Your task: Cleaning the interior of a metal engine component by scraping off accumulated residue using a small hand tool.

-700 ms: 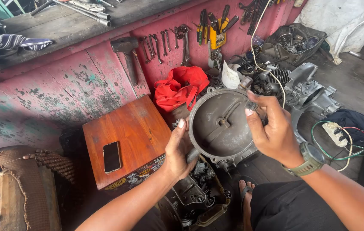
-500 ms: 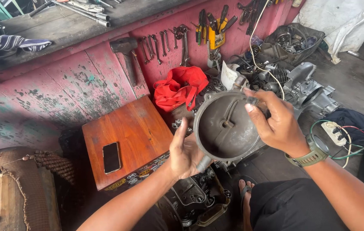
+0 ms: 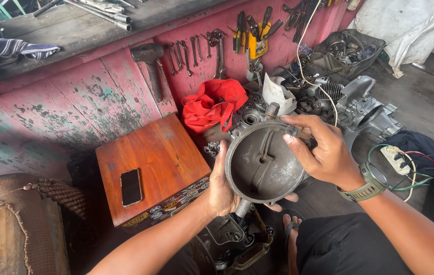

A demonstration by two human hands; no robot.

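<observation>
Engine cover [image 3: 264, 162], a round grey casting, dished and grimy inside with a raised rib and a small centre boss, sits tilted between both hands above the engine block [image 3: 227, 239]. Left of the left hand [image 3: 223, 189], a black phone [image 3: 131, 187] lies on a wooden box [image 3: 161, 153]. That hand cups the cover's lower left rim; the right hand [image 3: 324, 153] pinches its upper right edge. Beyond the hands, a red cloth [image 3: 212, 104] lies bunched, and further right an open grey bag [image 3: 352, 51] holds metal parts.
</observation>
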